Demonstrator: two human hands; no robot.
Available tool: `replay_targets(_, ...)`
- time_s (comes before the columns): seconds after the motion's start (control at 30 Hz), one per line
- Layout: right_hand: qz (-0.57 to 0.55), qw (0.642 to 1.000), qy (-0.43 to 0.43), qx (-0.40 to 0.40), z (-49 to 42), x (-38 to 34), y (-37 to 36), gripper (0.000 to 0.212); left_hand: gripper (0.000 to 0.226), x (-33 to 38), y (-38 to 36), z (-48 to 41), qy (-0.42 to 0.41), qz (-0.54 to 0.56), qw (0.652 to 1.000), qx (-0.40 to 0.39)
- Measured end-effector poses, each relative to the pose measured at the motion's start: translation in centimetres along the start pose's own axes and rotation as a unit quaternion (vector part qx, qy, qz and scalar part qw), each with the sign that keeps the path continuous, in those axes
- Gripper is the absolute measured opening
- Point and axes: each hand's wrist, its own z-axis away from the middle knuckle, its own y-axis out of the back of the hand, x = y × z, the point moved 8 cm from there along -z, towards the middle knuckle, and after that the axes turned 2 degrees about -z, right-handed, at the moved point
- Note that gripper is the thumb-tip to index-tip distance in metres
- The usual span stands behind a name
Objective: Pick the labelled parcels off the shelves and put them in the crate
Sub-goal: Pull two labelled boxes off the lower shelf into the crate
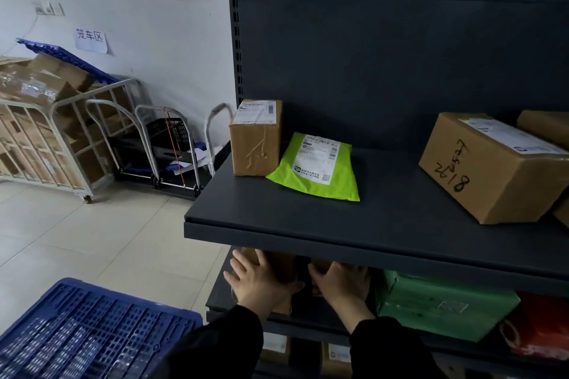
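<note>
Both of my hands reach under the upper shelf (354, 218) onto the shelf below. My left hand (257, 278) lies against a brown cardboard parcel (281, 264) there, fingers spread along its side. My right hand (341, 281) rests on a second brown parcel, mostly hidden in shadow. Whether either hand grips is unclear. On the upper shelf stand a small taped brown box (255, 138), a lime-green labelled mailer (317, 166) and a larger brown box (489, 169) with handwritten numbers. The blue plastic crate (89, 329) is at lower left.
A green wrapped parcel (443, 308) and a red bag (538, 329) lie on the lower shelf to the right. More boxes sit on the shelf beneath. Metal roll cages (61, 138) with cartons and folding trolleys (172, 148) stand by the white wall at left.
</note>
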Motion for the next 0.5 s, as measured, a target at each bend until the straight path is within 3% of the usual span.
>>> replay_targets(0.23,-0.044,0.997,-0.044,-0.041,0.6,1.4,0.2,0.08,0.114,-0.8,0.4,-0.1,-0.011,0.061,0.998,0.011)
replay_targets(0.37,-0.147,0.987,-0.052,-0.041,1.5,3.2,1.1,0.075,0.108,-2.9,0.8,0.2,0.014,0.141,0.99,0.002)
replay_targets(0.43,-0.205,0.976,-0.06,-0.04,2.3,4.1,1.6,0.078,0.114,-3.8,1.4,0.8,0.017,0.26,0.966,-0.008)
replay_targets(0.5,-0.316,0.943,-0.08,-0.06,3.3,4.8,1.5,0.064,0.123,-4.6,1.6,1.7,0.006,0.4,0.916,-0.023)
